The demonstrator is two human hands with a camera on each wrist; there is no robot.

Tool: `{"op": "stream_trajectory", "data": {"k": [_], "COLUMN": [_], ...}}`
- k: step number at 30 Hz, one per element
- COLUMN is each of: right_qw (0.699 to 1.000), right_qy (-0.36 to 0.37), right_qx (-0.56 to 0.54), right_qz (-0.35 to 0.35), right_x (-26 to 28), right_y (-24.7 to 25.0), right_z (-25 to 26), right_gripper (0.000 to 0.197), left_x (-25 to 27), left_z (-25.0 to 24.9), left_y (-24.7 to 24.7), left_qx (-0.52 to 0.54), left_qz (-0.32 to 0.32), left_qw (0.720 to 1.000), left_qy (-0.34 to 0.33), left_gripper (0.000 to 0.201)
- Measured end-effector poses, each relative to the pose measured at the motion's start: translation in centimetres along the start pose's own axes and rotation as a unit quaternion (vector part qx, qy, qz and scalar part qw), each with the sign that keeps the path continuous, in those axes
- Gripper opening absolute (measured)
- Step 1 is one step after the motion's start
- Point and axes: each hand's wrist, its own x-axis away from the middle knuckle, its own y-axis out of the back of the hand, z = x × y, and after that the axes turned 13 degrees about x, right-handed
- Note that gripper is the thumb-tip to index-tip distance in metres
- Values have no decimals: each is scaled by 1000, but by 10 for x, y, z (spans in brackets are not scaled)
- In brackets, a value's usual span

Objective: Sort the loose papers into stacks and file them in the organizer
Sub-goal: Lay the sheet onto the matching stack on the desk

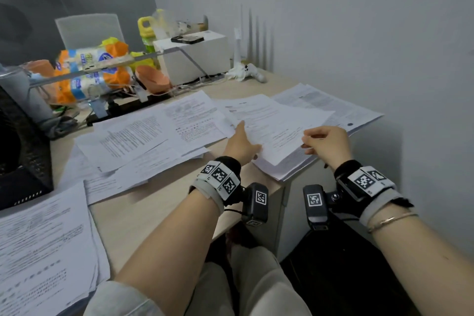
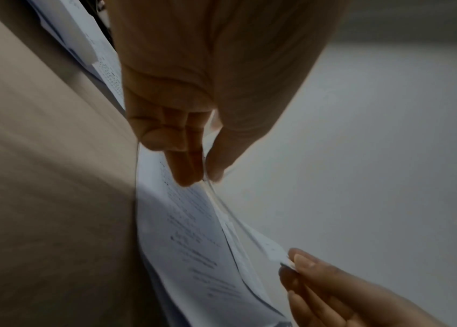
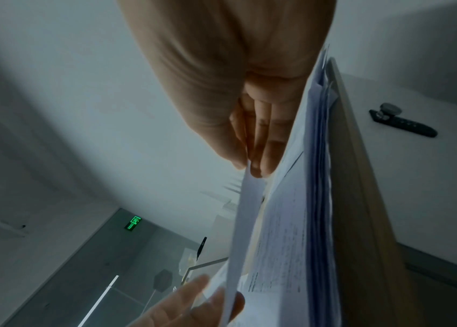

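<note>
Printed white papers lie scattered over the beige desk point(image 1: 159, 202). At the desk's right corner rests a thick stack point(image 1: 295, 164), its top sheet point(image 1: 274, 123) lifted slightly. My left hand point(image 1: 243, 141) pinches that sheet's left edge between thumb and fingers, shown close in the left wrist view point(image 2: 203, 174). My right hand point(image 1: 307, 142) pinches the sheet's near right corner, with thumb and fingers closed on the paper edge point(image 3: 249, 168). The black mesh organizer point(image 1: 23, 156) stands at the far left of the desk. More loose sheets point(image 1: 143, 141) overlap in the middle.
A near-left pile of papers point(image 1: 43, 251) hangs toward the desk's front edge. Behind the papers stand a wire rack with a packaged roll bundle point(image 1: 89, 72), an orange bowl point(image 1: 154, 79) and a white box point(image 1: 195, 56) with a phone on top. The wall runs close on the right.
</note>
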Motion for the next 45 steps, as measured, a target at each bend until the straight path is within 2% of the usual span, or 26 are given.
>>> {"op": "stream_trajectory", "data": {"k": [3,7,10,14,20,27,35,39,45], "right_qw": [1000,998,998,996,992,994,984,973,947], "right_qy": [-19,-40,-51,-33,13,65,127,143,174], "right_qx": [11,36,39,87,118,87,87,110,162], "right_qz": [5,12,10,-12,-39,13,89,141,214], "right_x": [-2,-2,-1,5,13,25,41,45,50], "right_y": [3,3,3,6,-2,-44,-114,-153,-200], "right_z": [-10,-22,-26,-26,-4,35,82,104,121], "right_gripper": [14,16,16,18,13,9,10,11,12], "left_x": [0,1,3,3,11,30,54,60,66], "left_z": [6,13,15,19,11,7,23,37,58], "left_y": [-7,-10,-12,-16,-2,52,136,181,231], "left_qx": [-51,-151,-228,-239,-169,-162,-183,-200,-199], "left_qz": [-1,-1,29,68,52,13,-72,-116,-157], "left_qw": [998,987,972,967,983,987,980,971,954], "left_qy": [25,53,60,64,43,1,29,62,162], "left_gripper": [62,62,57,44,42,42,39,44,57]}}
